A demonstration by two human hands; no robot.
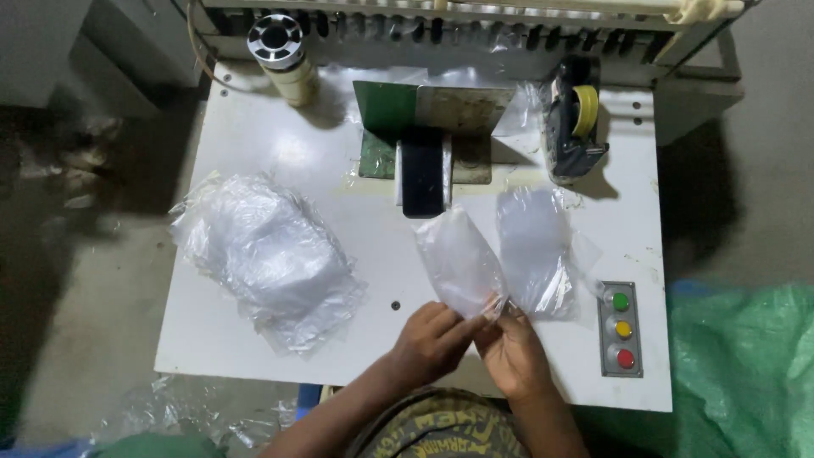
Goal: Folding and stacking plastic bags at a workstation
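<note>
Both hands pinch the near edge of one clear plastic bag: left hand and right hand meet at its mouth, fingers closed on the film. Bag extends away over the white table. Second clear bag just right. Crumpled bag stack far left. Button panel, green-yellow-red, right. Tape dispenser behind.

Clear plastic bags on white table
</note>
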